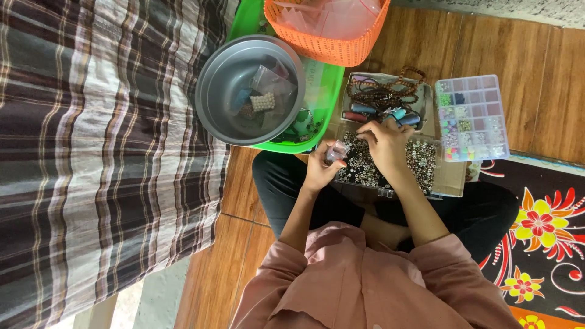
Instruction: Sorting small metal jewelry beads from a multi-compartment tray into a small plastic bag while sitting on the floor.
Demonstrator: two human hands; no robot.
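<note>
Underfoot, a wooden floor (pixel 518 55) meets a plaid cloth (pixel 103 152) and floral mat (pixel 542 237).

A grey bowl (pixel 234 91) sits beside an orange basket (pixel 341 45), a checked cloth (pixel 91 152) at the side.

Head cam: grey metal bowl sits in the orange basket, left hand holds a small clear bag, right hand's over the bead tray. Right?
Not quite. In the head view the grey metal bowl sits in the green tray, not the orange basket behind it. Left hand does hold the small clear bag; right hand is over the bead tray.
</note>
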